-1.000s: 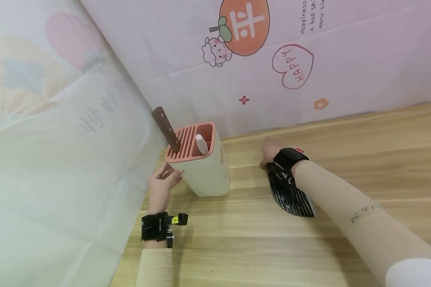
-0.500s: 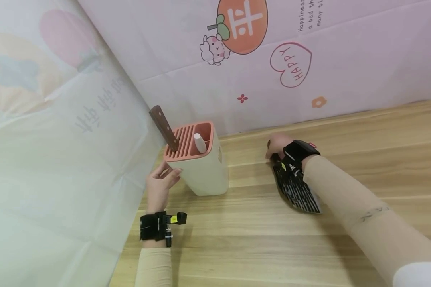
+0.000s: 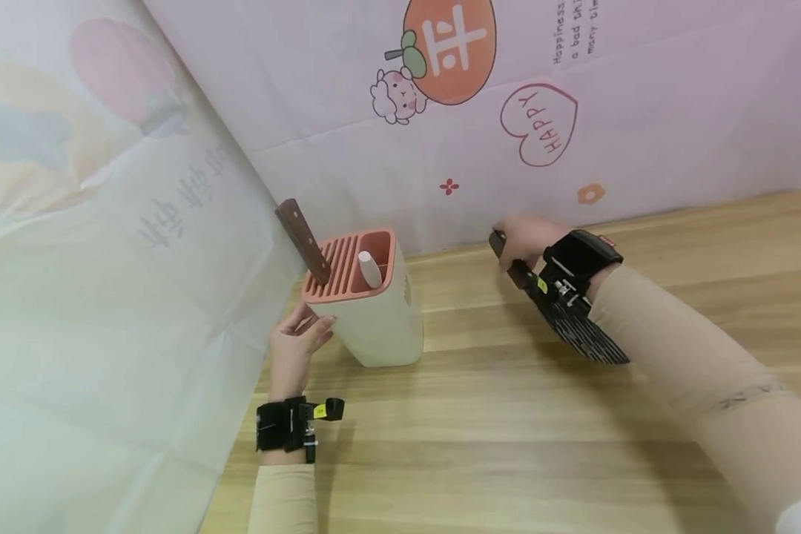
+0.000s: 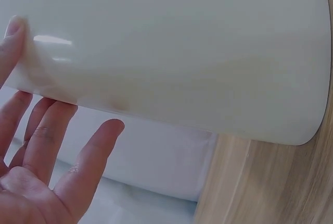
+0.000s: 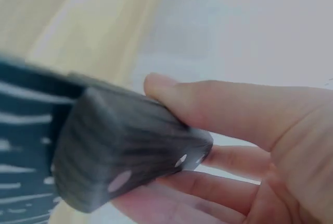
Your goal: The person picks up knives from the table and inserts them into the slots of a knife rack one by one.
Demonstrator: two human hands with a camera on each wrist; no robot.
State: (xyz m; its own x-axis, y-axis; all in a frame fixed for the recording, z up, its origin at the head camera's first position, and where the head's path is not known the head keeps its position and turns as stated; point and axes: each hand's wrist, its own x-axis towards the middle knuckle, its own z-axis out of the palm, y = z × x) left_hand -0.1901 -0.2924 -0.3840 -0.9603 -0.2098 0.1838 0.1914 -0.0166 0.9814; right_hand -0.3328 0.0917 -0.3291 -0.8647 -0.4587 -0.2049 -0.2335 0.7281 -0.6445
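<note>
My right hand [image 3: 530,241] grips the dark wooden handle [image 5: 135,140] of a cleaver, its thumb along the top and its fingers beneath. The cleaver's black blade [image 3: 581,326] has pale streaks and slants down toward the forearm, partly hidden by the wrist strap. My left hand [image 3: 297,345] holds the near left corner of a cream knife block [image 3: 380,330]. In the left wrist view the thumb [image 4: 13,41] lies on one face and several fingertips meet the edge. A brown-handled knife [image 3: 303,241] stands in the block's slots.
Beside the slots, a white handle [image 3: 370,270] pokes up from an open compartment in the block's pink top [image 3: 340,268]. A patterned sheet [image 3: 320,163] rises behind the wooden table [image 3: 407,460], and a pale sheet [image 3: 140,319] borders it on the left.
My right hand has lifted the cleaver off the table and moved up and right, turning the blade more edge-on to the head view. My left hand stays at the block.
</note>
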